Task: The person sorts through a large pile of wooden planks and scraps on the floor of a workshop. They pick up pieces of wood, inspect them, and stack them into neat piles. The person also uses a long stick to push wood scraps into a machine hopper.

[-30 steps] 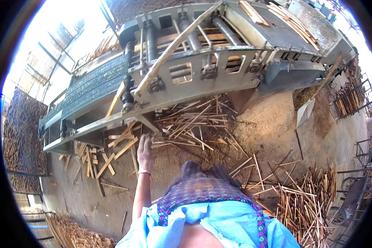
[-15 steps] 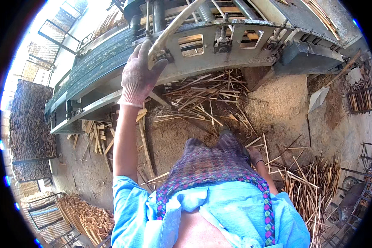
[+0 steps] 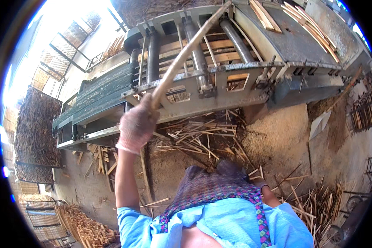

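My left hand, in a pale knit glove, is closed round the lower end of a long wooden stick. The stick slants up to the right, over the side frame and rollers of a large metal machine. Wooden slats lie between the machine's rollers. My right hand, also gloved, hangs low beside my apron. The apron and my body partly hide it, so its fingers do not show clearly.
Loose offcuts lie piled under the machine. A heap of thin sticks is on the floor at right, and stacked wood stands at lower left. Slats rest on the machine's metal top. A white dustpan-like sheet stands at right.
My left hand has gone from spread fingers against the stick to a closed grip on it, lower in view. More of the machine's rollers shows. My right hand stays beside the apron.
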Demonstrator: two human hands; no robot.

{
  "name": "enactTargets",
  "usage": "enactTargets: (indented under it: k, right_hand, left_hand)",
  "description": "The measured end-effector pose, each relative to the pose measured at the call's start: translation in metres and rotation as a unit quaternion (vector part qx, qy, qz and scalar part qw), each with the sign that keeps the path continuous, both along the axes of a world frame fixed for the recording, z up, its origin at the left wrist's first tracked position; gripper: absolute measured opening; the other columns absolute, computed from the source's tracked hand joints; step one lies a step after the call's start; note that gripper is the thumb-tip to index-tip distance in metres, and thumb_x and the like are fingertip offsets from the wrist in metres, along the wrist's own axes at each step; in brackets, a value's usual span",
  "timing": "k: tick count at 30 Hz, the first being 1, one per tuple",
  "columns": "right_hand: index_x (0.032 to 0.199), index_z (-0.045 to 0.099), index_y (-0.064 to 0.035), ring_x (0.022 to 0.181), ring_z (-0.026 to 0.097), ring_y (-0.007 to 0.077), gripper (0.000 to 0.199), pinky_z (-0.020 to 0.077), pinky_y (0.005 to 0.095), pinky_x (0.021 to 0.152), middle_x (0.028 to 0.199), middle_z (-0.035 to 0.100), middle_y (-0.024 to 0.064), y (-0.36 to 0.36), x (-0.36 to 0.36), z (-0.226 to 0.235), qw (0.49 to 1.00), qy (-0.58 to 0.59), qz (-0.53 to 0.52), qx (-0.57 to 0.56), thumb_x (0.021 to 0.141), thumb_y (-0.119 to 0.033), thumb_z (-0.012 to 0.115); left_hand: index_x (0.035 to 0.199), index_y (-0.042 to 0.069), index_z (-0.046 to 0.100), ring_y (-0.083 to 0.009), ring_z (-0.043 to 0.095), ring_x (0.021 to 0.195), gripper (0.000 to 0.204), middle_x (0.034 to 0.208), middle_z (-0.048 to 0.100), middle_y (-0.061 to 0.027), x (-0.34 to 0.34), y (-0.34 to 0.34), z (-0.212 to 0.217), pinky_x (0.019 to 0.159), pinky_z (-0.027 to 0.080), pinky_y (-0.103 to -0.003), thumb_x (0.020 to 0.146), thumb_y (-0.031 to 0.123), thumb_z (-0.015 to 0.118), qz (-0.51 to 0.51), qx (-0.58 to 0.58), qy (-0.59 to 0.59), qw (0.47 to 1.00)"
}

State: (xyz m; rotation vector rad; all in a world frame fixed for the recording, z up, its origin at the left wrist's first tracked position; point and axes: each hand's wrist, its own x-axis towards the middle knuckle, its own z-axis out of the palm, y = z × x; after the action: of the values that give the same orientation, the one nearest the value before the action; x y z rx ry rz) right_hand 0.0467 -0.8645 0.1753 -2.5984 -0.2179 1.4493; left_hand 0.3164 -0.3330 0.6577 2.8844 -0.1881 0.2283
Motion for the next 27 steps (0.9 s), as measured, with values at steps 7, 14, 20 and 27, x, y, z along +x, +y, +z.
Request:
enactTargets:
  k: [7, 14, 20, 27]
  right_hand:
    - [0.109, 0.073, -0.0052, 0.115, 0.063, 0.0402, 0.053, 0.048, 0.0495, 0.097, 0.117, 0.07, 0.0231, 0.072, 0.174, 0.115, 0.941, -0.091, -0.315, 0.087, 0.085, -0.05, 0.059]
    - [0.111, 0.072, -0.0101, 0.084, 0.068, 0.0206, 0.026, 0.0549, 0.0358, 0.076, 0.091, 0.071, 0.0038, 0.15, 0.268, 0.164, 0.826, -0.041, -0.447, 0.342, 0.089, -0.024, 0.071]
    - [0.131, 0.062, -0.0128, 0.084, 0.062, 0.0114, 0.065, 0.0499, 0.0255, 0.076, 0.098, 0.066, 0.0011, 0.251, 0.331, 0.273, 0.74, 0.031, -0.212, 0.638, 0.09, -0.064, 0.066]
    - [0.106, 0.068, -0.0067, 0.08, 0.067, 0.019, 0.046, 0.0565, 0.0308, 0.072, 0.088, 0.068, 0.0085, 0.309, 0.368, 0.386, 0.581, 0.094, -0.303, 0.75, 0.092, -0.05, 0.071]
  left_hand:
    - [0.137, 0.011, 0.05, -0.0376, 0.071, 0.075, 0.056, 0.081, 0.07, -0.0169, -0.042, -0.038, -0.046, 0.065, 0.055, -0.048, 0.086, 0.021, 0.071, 0.075, -0.018, -0.013, 0.997]
    - [0.131, 0.006, 0.048, -0.0323, 0.07, 0.066, 0.05, 0.077, 0.068, -0.0146, -0.041, -0.051, -0.072, 0.055, 0.055, -0.045, 0.087, 0.019, 0.068, 0.068, -0.007, -0.056, 0.996]
    - [0.139, 0.009, 0.048, -0.0319, 0.07, 0.07, 0.06, 0.082, 0.069, -0.014, -0.045, -0.054, -0.149, 0.058, 0.054, -0.044, 0.084, 0.017, 0.072, 0.079, -0.09, -0.147, 0.982]
    - [0.132, 0.009, 0.055, -0.0378, 0.069, 0.073, 0.055, 0.083, 0.068, -0.0177, -0.133, -0.088, -0.239, 0.062, 0.054, -0.047, 0.082, 0.019, 0.076, 0.162, -0.222, -0.093, 0.957]
